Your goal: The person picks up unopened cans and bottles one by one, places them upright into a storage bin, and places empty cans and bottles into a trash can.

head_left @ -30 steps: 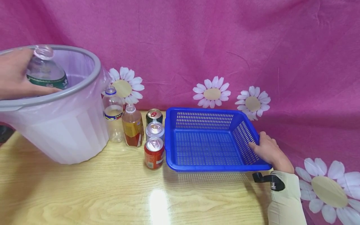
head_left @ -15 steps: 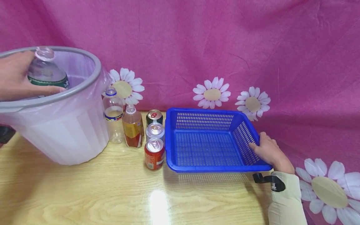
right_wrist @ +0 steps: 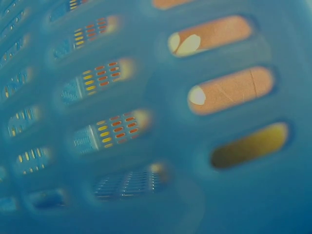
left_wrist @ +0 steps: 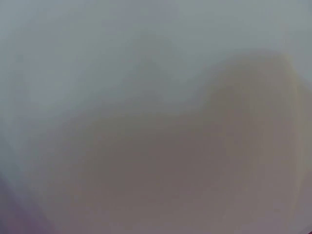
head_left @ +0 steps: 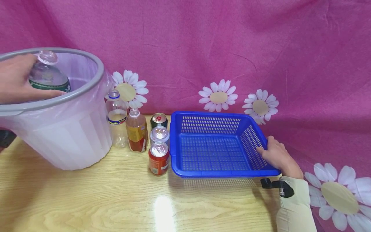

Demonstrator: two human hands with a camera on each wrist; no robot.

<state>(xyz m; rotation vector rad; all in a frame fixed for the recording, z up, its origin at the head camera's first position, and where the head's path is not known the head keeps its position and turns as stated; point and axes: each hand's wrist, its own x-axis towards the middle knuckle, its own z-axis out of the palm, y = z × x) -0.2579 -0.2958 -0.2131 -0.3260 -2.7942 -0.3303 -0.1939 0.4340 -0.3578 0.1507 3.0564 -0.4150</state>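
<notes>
At the left of the head view, my left hand grips a clear plastic bottle with a green label. The bottle stands neck up, without a cap, inside the mouth of a lined bin, its lower part hidden by the grey rim. My left wrist view is too blurred to make out the bottle. On the right, my right hand grips the right rim of a blue plastic basket, thumb inside. The basket's slotted wall fills the right wrist view.
Between bin and basket stand a clear bottle with a blue neck ring and a yellow-and-red labelled bottle. Beside the basket stand a dark can, a pale can and a red can. A pink floral cloth hangs behind.
The green-labelled bottle has sunk very slightly in the bin with my left hand still around it. My right hand and the basket have stayed put.
</notes>
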